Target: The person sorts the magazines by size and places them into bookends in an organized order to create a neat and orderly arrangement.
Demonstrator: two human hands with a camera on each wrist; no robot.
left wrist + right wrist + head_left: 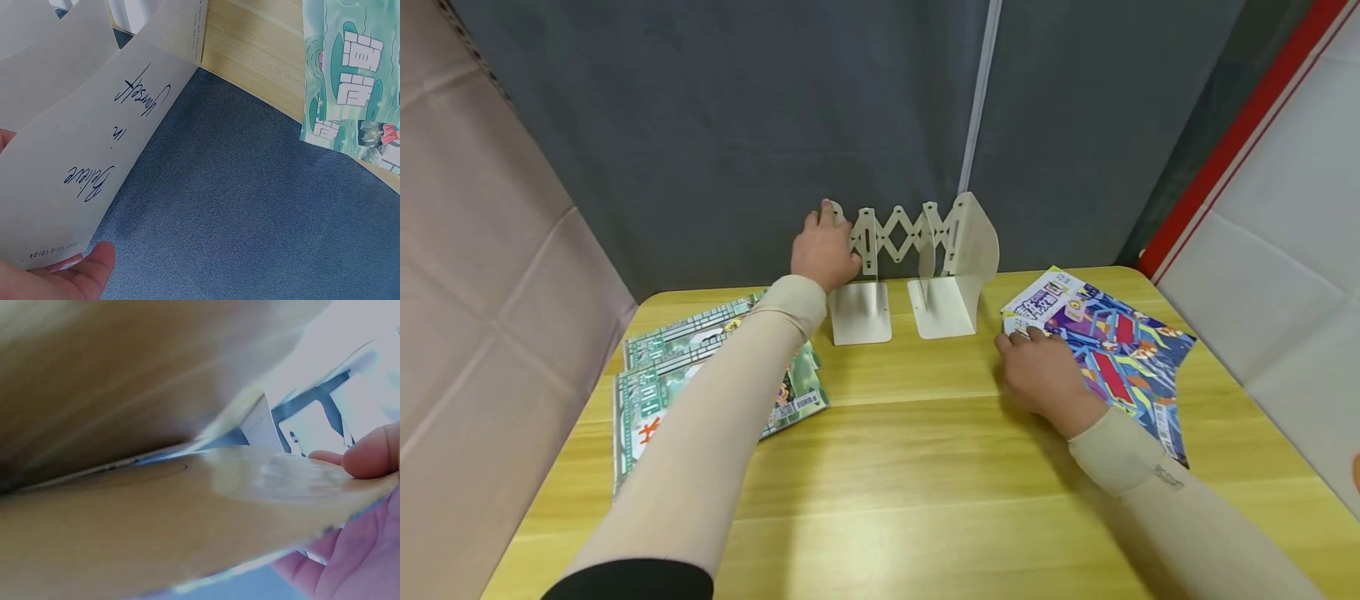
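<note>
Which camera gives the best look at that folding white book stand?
The head view: the whole book stand shows, with the left hand gripping its left end. The left wrist view shows only one lettered panel close up; the right wrist view shows none of it.

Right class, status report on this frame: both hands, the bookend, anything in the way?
Left hand grips the expandable bookend at its left end plate. Right hand rests on the colourful magazine. Green magazines lie under the left arm; nothing blocks the bookend.
</note>
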